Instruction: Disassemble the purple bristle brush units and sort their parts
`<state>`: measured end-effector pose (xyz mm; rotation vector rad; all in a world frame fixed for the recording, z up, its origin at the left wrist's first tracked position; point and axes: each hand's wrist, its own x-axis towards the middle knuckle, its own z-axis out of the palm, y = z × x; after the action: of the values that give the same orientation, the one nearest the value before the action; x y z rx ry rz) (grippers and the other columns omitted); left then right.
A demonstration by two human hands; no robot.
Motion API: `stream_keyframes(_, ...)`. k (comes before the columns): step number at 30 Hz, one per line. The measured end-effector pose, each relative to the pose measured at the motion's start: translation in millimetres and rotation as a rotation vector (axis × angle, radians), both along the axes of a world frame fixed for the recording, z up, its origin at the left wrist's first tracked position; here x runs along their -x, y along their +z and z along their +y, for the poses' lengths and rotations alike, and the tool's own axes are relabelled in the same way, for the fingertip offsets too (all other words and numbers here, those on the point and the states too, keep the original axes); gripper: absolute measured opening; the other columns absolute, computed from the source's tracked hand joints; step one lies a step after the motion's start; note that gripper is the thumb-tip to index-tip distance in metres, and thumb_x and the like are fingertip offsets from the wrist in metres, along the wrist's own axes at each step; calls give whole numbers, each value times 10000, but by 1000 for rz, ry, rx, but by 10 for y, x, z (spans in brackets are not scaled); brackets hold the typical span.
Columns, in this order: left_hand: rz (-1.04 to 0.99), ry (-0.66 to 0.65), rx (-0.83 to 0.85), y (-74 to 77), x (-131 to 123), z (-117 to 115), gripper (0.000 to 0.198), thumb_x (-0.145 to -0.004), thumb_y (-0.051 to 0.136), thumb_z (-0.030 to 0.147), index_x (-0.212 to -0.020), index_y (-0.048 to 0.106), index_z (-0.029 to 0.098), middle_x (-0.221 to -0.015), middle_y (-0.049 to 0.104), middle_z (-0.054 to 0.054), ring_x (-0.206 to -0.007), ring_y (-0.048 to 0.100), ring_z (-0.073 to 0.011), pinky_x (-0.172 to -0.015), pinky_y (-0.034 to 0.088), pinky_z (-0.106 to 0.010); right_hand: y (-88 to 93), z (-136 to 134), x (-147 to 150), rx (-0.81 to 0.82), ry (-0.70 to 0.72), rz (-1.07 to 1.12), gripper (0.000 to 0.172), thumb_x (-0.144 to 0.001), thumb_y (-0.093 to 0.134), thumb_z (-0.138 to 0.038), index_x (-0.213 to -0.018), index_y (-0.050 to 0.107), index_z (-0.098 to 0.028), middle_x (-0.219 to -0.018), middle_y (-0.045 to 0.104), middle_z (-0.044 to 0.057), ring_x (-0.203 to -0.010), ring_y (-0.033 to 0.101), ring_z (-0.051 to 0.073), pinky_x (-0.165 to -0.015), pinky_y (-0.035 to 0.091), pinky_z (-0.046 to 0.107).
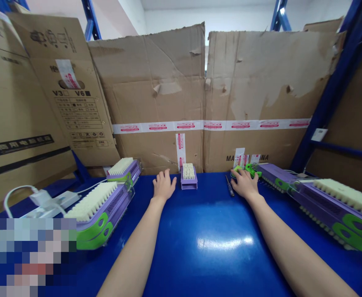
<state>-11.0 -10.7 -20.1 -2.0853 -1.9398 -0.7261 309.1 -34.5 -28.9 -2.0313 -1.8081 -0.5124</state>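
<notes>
Writing first: on the left carton [49,49], "V3" beside an unfilled box and "V6" beside a filled one, above a table of print too small to read; on the lower left, a black band [23,146] with pale Chinese characters, beginning 商用电. The right cardboard panel [270,82] reads "MA" and "NA", the letters between covered by white tape [240,156]; red print on the long tape strip [156,126] illegible. Left hand [164,186]: palm down, fingers moderately spread, holding nothing, just left of a small purple block [189,185] with pale bristles, apart from it. The block sits near the back of the blue table [181,247], between both hands. Right hand [245,184]: fingers part bent over bright green pieces [253,169], apparently touching one; whether it grips cannot be told. A slim dark tool [230,188], screwdriver-like, lies just left of its thumb. Purple-and-green bristled units [113,204] stand at both sides.
</notes>
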Motion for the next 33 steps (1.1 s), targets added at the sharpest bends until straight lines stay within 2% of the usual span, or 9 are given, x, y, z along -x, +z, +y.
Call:
stream_keyframes(8,9,9,3,-2,-3,3,464,-889,355,394,-1274,385,135,-1163,511,-182,-1087,486,-312,-851,378,-444,39,-7,-4,-26,-101,102,335,-832,367,-267,-1078,571,-166,-1150,590,127,-1078,471,294,-961,197,610)
stream_keyframes(12,14,18,21,6,-7,1,468,-888,357,401,-1278,379,144,-1166,511,-173,-1096,479,-303,-854,376,-435,31,6,-28,10,-103,151,284,-808,382,-262,-1011,547,-151,-1061,615,130,-1030,506,273,-989,165,596)
stream_keyframes(16,15,21,31,6,-4,3,471,-886,365,404,-1282,373,149,-1170,509,-164,-1099,478,-298,-862,369,-430,47,-3,-25,-11,-77,158,286,-797,391,-257,-1021,531,-148,-1089,602,135,-1046,501,275,-999,151,591)
stream_keyframes(18,12,20,25,4,-3,2,470,-885,370,400,-1281,375,147,-1170,510,-161,-1095,480,-298,-860,370,-429,70,-27,-34,-62,-136,156,309,-795,386,-250,-1037,537,-131,-1072,607,143,-1023,511,279,-984,204,557)
stream_keyframes(21,17,19,24,4,-6,-2,467,-884,373,399,-1275,380,145,-1164,513,-161,-1098,479,-300,-856,372,-427,95,-78,-82,-122,-346,179,333,-787,387,-245,-1009,579,-89,-1016,615,184,-984,519,313,-893,308,518)
stream_keyframes(24,21,21,31,5,-10,-3,468,-885,373,401,-1277,377,146,-1165,513,-165,-1102,475,-299,-858,370,-423,88,-121,-143,-86,-478,226,349,-778,393,-251,-954,637,-75,-1023,605,225,-982,512,363,-801,351,527)
stream_keyframes(29,16,20,40,9,-10,-2,463,-883,379,400,-1273,382,152,-1171,509,-163,-1105,473,-300,-862,368,-427,84,-135,-161,3,-418,217,350,-766,386,-226,-867,689,-83,-1003,611,215,-954,525,361,-762,379,511)
stream_keyframes(33,25,17,49,13,-7,-4,462,-881,381,397,-1271,382,150,-1170,506,-163,-1108,471,-299,-860,368,-429,112,-124,-145,64,-373,217,342,-766,400,-228,-909,687,-110,-1040,602,195,-995,514,345,-779,394,480)
